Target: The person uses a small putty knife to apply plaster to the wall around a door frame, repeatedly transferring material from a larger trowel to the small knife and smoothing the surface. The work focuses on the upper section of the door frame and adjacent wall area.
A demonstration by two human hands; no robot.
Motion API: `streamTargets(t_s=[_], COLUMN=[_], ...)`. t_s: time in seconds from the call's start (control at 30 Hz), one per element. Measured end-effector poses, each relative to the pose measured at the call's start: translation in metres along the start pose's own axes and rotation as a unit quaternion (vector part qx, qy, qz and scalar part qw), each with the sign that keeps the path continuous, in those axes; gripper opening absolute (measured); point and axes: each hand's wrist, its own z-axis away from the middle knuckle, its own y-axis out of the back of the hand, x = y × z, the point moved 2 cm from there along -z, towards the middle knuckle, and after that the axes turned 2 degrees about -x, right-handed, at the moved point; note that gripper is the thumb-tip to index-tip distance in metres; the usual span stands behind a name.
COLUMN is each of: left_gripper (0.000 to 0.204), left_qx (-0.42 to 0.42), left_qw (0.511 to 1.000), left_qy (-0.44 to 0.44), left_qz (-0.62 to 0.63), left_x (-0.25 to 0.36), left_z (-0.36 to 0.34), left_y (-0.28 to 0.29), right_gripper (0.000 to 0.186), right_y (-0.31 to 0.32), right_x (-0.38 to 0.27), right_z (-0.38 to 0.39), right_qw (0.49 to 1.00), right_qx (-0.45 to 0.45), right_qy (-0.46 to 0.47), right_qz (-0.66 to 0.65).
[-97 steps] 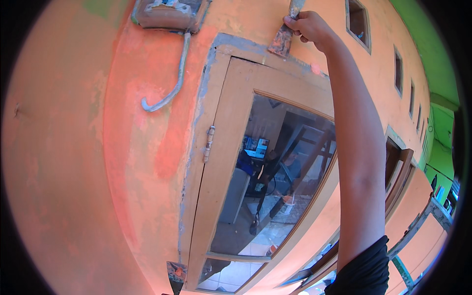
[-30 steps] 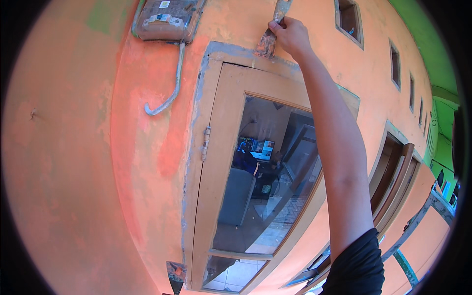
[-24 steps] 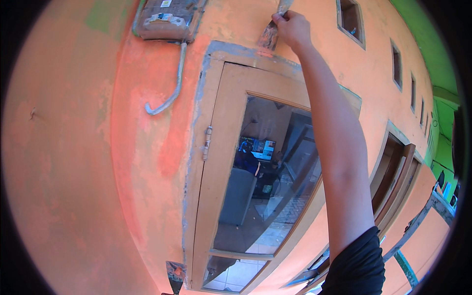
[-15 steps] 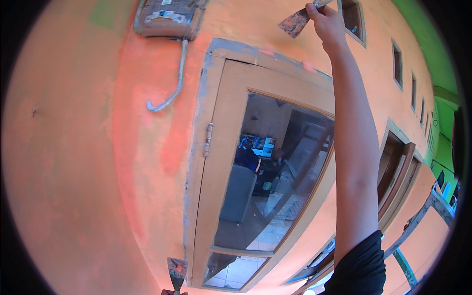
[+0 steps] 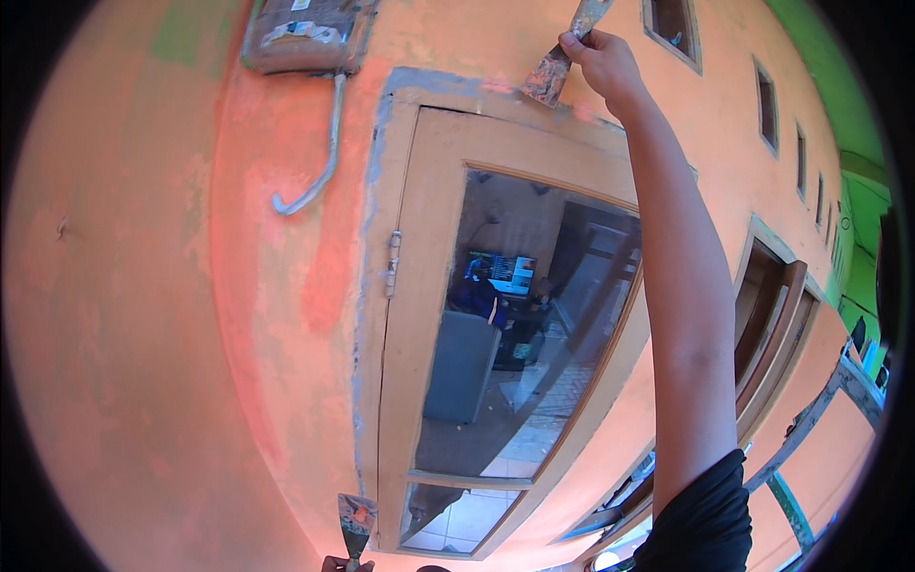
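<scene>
Head view: gripping right scraper [image 5: 546,80] with right hand [image 5: 608,74], fingers closed round its neck, thumb on near side. Pinched close to the blade probably for finer control of the edge. Sticking up above the fingers at the handle end; sloping down-left of them at the blade end, just by the top of door frame [image 5: 388,181]. Likely angled so to lay the edge along that top. Can't tell if touching wall [image 5: 457,38]. Stretching arm [image 5: 688,315] almost straight, presumably for height.

Holding left scraper [image 5: 357,522] in left hand [image 5: 345,564], far below and left of right fingers. Wrapped round the handle with left fingers, as far as visible; mostly cut off by lower edge. Pointing blade upward above those fingers, orange smear [image 5: 355,513] on it; perhaps held so as a small palette, blade facing up for easy loading.

Just below right fingers: pink patches [image 5: 583,112] along frame top. Farther below: door [image 5: 424,219], hung by hinge [image 5: 393,262] down-left of right fingers, set with glass [image 5: 572,248]. Well left of right fingers: box [image 5: 310,43], fixed high, with bent pipe [image 5: 329,172] beneath, probably for cable. Up-right of them: small opening [image 5: 672,29].
</scene>
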Motion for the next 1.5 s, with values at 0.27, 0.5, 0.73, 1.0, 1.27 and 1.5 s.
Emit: streamTargets(t_s=[0.27,0.5,0.73,1.0,1.27,1.5], left_gripper=[0.027,0.026,0.026,0.024,0.022,0.022], left_qx=[0.037,-0.011,-0.055,-0.112,-0.138,-0.131], left_qw=[0.999,0.999,0.998,0.992,0.99,0.99], left_qy=[-0.016,-0.038,0.001,0.008,-0.004,0.024], left_qz=[-0.016,-0.01,-0.019,-0.051,-0.031,-0.048], left_x=[-0.005,0.011,0.02,0.018,0.031,0.017], left_z=[0.008,0.002,0.005,0.001,0.003,-0.002], left_y=[-0.001,-0.016,-0.023,-0.036,-0.052,-0.053], right_gripper=[0.031,0.018,0.019,0.023,0.015,0.013], right_y=[0.003,0.018,-0.013,0.005,0.002,-0.001], right_x=[-0.053,-0.058,-0.031,-0.007,-0.017,-0.018], right_z=[0.066,0.24,0.431,0.511,0.525,0.547], right_qw=[0.979,0.905,0.744,0.702,0.626,0.638], right_qx=[0.022,-0.013,0.001,-0.026,-0.019,-0.043], right_qy=[-0.032,-0.138,-0.391,-0.481,-0.505,-0.501], right_qz=[-0.199,-0.402,-0.541,-0.525,-0.594,-0.583])
